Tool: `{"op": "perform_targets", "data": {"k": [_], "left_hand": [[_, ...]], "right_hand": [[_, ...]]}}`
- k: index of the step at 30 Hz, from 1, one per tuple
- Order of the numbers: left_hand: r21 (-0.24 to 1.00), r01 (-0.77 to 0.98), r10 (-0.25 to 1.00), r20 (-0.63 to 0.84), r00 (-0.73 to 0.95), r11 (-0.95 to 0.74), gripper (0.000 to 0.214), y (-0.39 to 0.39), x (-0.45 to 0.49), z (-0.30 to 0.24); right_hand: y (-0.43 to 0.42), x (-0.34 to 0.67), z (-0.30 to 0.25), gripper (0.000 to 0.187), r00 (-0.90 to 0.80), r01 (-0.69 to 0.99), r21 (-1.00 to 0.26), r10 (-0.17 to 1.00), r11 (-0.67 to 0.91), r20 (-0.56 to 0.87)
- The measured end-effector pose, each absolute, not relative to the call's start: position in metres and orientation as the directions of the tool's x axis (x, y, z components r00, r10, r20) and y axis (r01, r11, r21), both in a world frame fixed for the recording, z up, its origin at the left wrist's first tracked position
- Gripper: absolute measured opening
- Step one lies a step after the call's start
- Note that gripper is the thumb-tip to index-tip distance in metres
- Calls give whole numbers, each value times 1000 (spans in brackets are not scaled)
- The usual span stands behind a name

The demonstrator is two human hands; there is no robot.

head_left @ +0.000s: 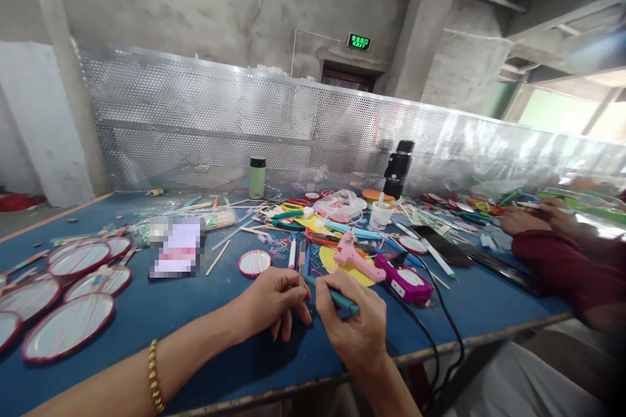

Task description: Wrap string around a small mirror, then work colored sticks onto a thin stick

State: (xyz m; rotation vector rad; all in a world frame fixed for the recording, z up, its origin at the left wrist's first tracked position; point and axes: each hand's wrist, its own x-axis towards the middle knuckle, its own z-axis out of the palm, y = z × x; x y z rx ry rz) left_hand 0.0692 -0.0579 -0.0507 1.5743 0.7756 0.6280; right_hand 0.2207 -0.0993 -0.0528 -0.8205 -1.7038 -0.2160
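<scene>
My left hand (276, 300) is closed in a pinch on a thin flat stick (302, 266) that points away from me over the table. My right hand (355, 319) grips a teal pen-like tool (345, 303), its front end angled toward the stick. Whether that tip touches the stick is too small to tell. Just beyond the fingers lie a white marker (292, 254) and a small round mirror-like disc (255, 263) with a red rim. A pink glue gun (357, 259) rests right of centre, close to a purple box (405, 279) with cables.
Several red-rimmed discs (68, 327) are piled at the left, near a pixelated phone (177, 247). A green cup (257, 177) and a black bottle (398, 168) stand before a perforated metal screen (205, 117). Another person's sleeve (548, 260) is at the right.
</scene>
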Motion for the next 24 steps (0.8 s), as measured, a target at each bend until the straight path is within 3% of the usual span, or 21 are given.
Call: {"op": "perform_targets", "data": {"k": [24], "left_hand": [[993,111,771,-37,636,-44,36,-58,69,-50]], "right_hand": [[-98,221,-53,15,-66,628,-270,396,730,916]]}}
